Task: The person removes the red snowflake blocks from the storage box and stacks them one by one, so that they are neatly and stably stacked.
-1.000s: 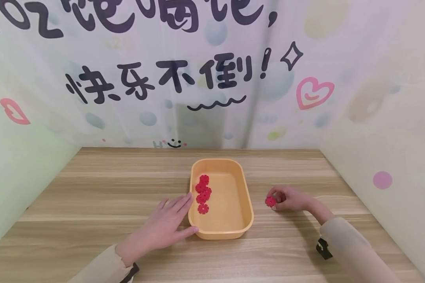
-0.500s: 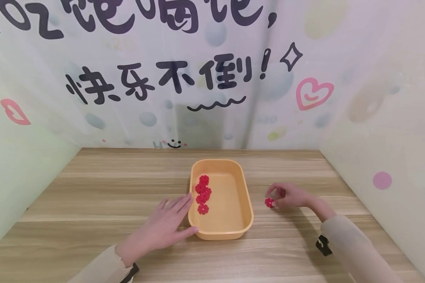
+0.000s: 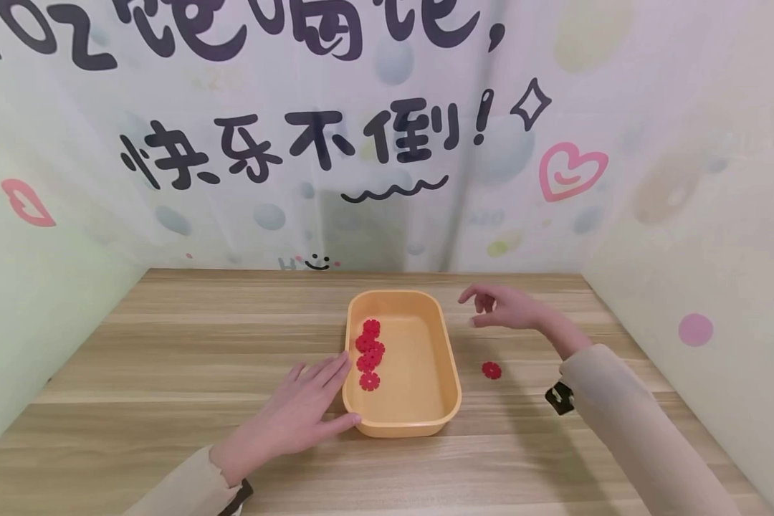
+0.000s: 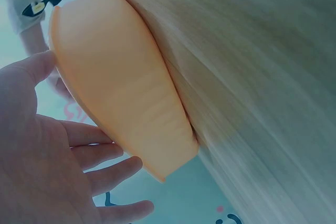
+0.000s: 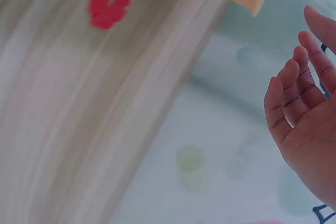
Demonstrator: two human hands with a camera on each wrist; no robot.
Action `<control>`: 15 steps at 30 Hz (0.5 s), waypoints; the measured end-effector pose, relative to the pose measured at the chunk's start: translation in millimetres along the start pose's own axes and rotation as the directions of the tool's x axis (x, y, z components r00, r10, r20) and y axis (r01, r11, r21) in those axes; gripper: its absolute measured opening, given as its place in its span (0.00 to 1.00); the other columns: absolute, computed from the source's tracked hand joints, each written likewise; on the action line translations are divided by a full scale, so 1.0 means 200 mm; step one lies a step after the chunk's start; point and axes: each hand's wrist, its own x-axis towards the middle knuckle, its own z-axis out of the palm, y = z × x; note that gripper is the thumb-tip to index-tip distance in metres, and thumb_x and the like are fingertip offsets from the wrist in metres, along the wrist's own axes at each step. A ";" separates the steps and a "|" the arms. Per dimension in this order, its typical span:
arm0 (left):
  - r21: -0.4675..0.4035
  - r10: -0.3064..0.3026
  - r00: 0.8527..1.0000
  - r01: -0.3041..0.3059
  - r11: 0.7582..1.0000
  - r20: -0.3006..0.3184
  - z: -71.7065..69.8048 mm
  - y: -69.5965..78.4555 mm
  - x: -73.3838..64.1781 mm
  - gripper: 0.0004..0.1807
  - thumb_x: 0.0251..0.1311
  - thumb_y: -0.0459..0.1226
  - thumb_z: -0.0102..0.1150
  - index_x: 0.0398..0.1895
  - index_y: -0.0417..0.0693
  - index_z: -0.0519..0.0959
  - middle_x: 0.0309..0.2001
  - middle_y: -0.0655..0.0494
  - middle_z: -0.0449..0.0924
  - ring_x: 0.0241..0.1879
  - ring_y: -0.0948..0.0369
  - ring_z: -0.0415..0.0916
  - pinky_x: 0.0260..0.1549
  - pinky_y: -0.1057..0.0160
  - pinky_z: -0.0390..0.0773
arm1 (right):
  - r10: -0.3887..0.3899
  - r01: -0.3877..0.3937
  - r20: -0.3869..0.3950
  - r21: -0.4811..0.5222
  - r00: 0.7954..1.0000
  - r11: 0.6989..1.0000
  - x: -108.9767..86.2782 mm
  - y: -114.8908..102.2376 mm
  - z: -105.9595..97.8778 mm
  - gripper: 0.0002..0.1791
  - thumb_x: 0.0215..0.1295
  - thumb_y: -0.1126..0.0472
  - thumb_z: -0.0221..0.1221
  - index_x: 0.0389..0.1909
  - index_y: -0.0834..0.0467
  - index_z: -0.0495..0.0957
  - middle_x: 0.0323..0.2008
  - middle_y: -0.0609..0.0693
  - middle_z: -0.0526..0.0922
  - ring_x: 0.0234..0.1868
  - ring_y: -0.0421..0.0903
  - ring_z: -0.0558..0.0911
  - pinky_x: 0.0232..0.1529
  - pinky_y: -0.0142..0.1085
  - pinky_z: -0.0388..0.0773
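An orange plastic tray stands on the table, and several red flower-shaped discs lie along its left side, some overlapping. My left hand rests on the tray's left rim with its fingers straight; the left wrist view shows the fingertips touching the rim of the tray. My right hand is in the air right of the tray's far end, holding nothing, its fingers loosely bent. Below it, a single red flower-shaped disc lies flat on the table right of the tray, also visible in the right wrist view.
The wood-grain table meets a printed white curtain at the back. Pale side walls close in the left and right.
My right hand has let go of the red disc, leaving it on the table, and has risen away toward the back and left. The left hand and tray have stayed put.
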 end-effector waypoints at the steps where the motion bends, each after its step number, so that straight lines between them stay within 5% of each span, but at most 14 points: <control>1: 0.000 0.000 1.000 0.000 1.000 0.000 0.00 0.00 0.00 0.44 0.55 0.64 0.37 0.64 0.40 0.58 0.64 0.49 0.55 0.60 0.53 0.55 0.52 0.43 0.55 | -0.002 0.002 0.003 0.000 1.000 1.000 0.02 -0.02 -0.01 0.18 0.53 0.62 0.61 0.45 0.59 0.72 0.24 0.47 0.70 0.26 0.43 0.69 0.27 0.35 0.67; 15: 0.011 0.001 1.000 -0.001 1.000 0.008 -0.01 0.00 0.00 0.44 0.55 0.65 0.36 0.64 0.41 0.58 0.64 0.51 0.55 0.60 0.54 0.55 0.52 0.44 0.56 | -0.008 0.011 0.044 -0.054 0.999 0.998 0.28 -0.25 0.02 0.19 0.52 0.59 0.62 0.46 0.56 0.73 0.27 0.47 0.72 0.30 0.45 0.70 0.31 0.36 0.69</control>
